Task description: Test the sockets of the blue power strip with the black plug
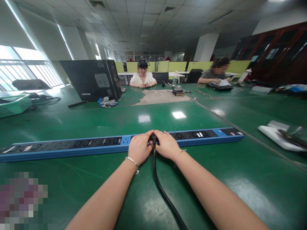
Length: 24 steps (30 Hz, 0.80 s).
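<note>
A long blue power strip [96,149] with black socket panels lies across the green table. At its middle, my left hand [141,147] and my right hand [166,143] meet, fingers closed around the plug end of a thick black cable [155,172]. My left hand is on the plug's left side, my right hand on its right side. Fingers hide most of the plug and the socket beneath, so how far it sits in the strip cannot be seen. From the plug the cable runs toward me between my forearms.
Behind the strip stand a black computer case [93,80] and gloves [107,102]. A green basket [14,105] is at the far left, a white device [280,137] at the right. Two people sit across the table, near a bottle [175,78] and a round metal part [177,89].
</note>
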Available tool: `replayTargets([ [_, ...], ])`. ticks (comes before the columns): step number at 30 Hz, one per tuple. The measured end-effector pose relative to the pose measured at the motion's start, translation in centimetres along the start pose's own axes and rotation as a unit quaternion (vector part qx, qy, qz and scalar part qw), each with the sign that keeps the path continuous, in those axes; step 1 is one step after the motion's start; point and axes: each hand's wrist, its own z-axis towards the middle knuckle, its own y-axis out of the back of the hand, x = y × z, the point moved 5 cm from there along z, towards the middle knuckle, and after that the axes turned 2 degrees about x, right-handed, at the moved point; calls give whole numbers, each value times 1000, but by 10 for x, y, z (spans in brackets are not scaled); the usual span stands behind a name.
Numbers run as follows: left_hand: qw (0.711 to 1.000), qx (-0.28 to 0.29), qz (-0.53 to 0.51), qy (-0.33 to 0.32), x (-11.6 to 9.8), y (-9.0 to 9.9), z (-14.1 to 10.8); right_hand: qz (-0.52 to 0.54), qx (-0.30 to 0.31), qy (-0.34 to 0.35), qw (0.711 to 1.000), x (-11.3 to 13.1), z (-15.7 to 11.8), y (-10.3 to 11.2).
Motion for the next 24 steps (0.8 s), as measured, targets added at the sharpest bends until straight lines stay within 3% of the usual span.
replayTargets([
  [6, 999, 9, 3, -49, -5, 2, 2, 11, 24, 40, 999, -5, -10, 6],
  [11, 999, -9, 12, -38, -5, 2, 7, -14, -26, 56, 998, -17, -32, 6],
  [16, 999, -16, 27, -40, -8, 1, 5, -64, -100, 11, 993, -37, -47, 6],
  [24, 998, 20, 42, -42, -6, 2, 9, -78, -119, -22, 990, -37, -43, 7],
])
